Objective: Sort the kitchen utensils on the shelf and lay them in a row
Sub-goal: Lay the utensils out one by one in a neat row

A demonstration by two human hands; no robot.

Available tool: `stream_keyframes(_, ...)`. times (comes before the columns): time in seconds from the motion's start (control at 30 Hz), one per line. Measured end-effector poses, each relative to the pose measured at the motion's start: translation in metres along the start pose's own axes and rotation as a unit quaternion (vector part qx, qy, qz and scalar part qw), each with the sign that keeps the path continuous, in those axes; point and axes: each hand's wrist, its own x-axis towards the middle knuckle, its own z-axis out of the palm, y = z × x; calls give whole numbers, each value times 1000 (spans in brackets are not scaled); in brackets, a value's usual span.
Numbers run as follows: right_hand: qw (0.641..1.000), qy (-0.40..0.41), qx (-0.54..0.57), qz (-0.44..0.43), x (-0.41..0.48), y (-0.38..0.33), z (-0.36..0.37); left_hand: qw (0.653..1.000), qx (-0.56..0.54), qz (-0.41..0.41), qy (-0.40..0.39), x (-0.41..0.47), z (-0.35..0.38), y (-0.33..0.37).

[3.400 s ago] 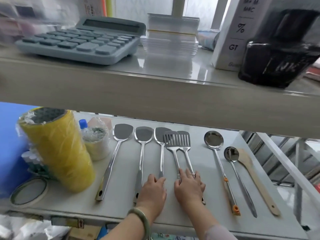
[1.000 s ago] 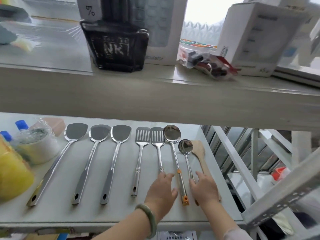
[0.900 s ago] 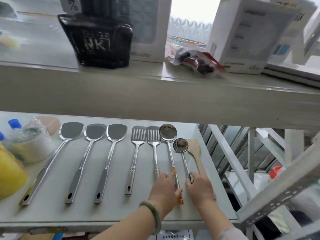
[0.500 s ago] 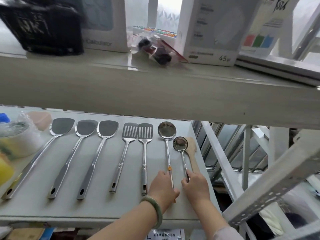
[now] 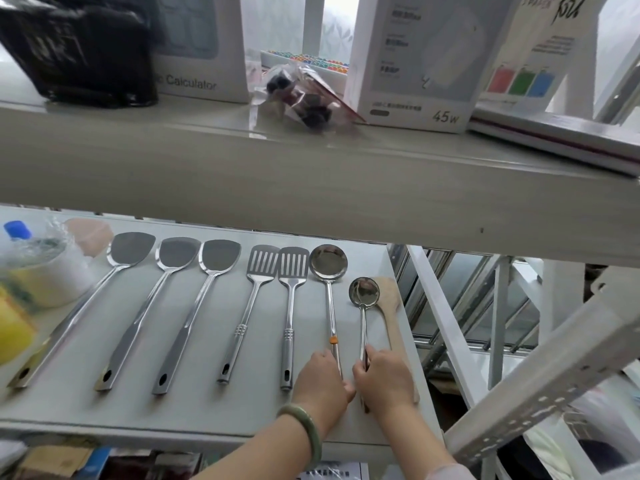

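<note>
On the lower grey shelf (image 5: 194, 410) steel utensils lie side by side, heads away from me: three solid turners (image 5: 162, 299), two slotted turners (image 5: 289, 306), a large ladle (image 5: 329, 289), a small ladle (image 5: 363, 306) and a wooden spatula (image 5: 389, 306) at the far right. My left hand (image 5: 320, 381) rests over the large ladle's handle end, below its orange band. My right hand (image 5: 384, 375) pinches the small ladle's handle and covers the wooden spatula's lower handle. The small ladle's bowl touches the wooden spatula's head.
Wrapped tape rolls (image 5: 38, 275) and a yellow roll (image 5: 10, 334) crowd the shelf's left end. The upper shelf (image 5: 311, 174) overhangs, carrying boxes (image 5: 415, 57) and a black container (image 5: 83, 46). White metal racking (image 5: 519, 386) stands just right of the shelf edge.
The slotted turners were separated earlier and both ladles shifted left toward them. In the last second my hands slid down the ladle handles; the view drifted right.
</note>
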Motion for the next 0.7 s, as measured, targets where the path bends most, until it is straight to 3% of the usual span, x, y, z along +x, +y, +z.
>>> stream_keyframes(0.27, 1000, 12, -5, -15, 0, 5, 0, 1000, 6, -13, 1, 4, -7, -7)
stream_keyframes(0.37, 995, 91, -6, -26, -2, 13, 1, 1000, -1, -3, 13, 2, -5, -11)
stream_keyframes(0.43, 991, 132, -5, 15, -4, 20, -3, 1000, -14, 8, 20, 1, -3, -15)
stream_keyframes(0.7, 992, 87, -11, 93, -26, 29, -5, 998, -38, 32, 29, -4, -2, -23)
